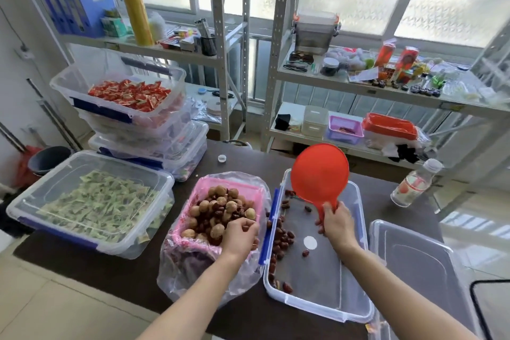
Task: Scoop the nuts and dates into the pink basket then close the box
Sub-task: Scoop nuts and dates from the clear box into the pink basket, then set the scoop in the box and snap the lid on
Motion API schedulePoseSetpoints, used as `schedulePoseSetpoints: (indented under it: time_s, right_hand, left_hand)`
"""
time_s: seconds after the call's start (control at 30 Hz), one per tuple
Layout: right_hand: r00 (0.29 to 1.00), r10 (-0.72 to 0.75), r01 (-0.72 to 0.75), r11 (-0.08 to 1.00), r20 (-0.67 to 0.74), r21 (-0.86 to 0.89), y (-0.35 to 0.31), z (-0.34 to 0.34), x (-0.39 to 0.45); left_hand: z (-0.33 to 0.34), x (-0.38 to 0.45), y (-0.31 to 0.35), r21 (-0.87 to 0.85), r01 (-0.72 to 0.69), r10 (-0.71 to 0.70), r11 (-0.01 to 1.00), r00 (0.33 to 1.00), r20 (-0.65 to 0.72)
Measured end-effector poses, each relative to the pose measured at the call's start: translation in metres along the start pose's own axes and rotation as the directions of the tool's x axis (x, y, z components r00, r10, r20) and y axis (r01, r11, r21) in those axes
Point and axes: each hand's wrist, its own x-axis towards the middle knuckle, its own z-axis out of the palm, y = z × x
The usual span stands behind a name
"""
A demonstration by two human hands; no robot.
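A pink basket [249, 190] lined with a clear plastic bag sits mid-table, heaped with walnuts [220, 201] and red dates. My left hand [239, 233] hovers over its near right corner, fingers curled around a few dates. To the right is an open clear box [356, 298] with blue latches, holding scattered dates [281, 237] mostly along its left side. My right hand [337, 222] grips the handle of a red scoop [320, 174], held upright above the box. The box's clear lid [419, 265] lies flat to the right.
A lidded clear bin of green packets [93, 204] stands at the left, stacked bins with red packets [129, 94] behind it. A plastic bottle [414, 185] lies at the table's right, a small white cap [222, 158] at the back. Metal shelves stand behind.
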Motion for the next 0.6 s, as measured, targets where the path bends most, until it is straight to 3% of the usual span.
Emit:
schedulePoseSetpoints:
  time_s: [0.17, 0.37, 0.6]
  right_hand:
    - [0.982, 0.182, -0.184, 0.981, -0.042, -0.061, 0.076, 0.015, 0.004]
    - [0.937, 0.350, -0.349, 0.934, -0.006, 0.074, 0.109, 0.034, -0.010]
    - [0.902, 0.431, -0.431, 0.898, 0.013, 0.093, 0.155, 0.061, 0.002]
  left_hand:
    - [0.023, -0.005, 0.006, -0.026, 0.007, -0.005, 1.000, 0.997, 0.072]
    - [0.050, -0.012, 0.001, -0.045, 0.029, -0.024, 0.999, 0.994, 0.106]
    - [0.064, -0.023, -0.005, -0.032, 0.052, -0.048, 0.998, 0.992, 0.118]
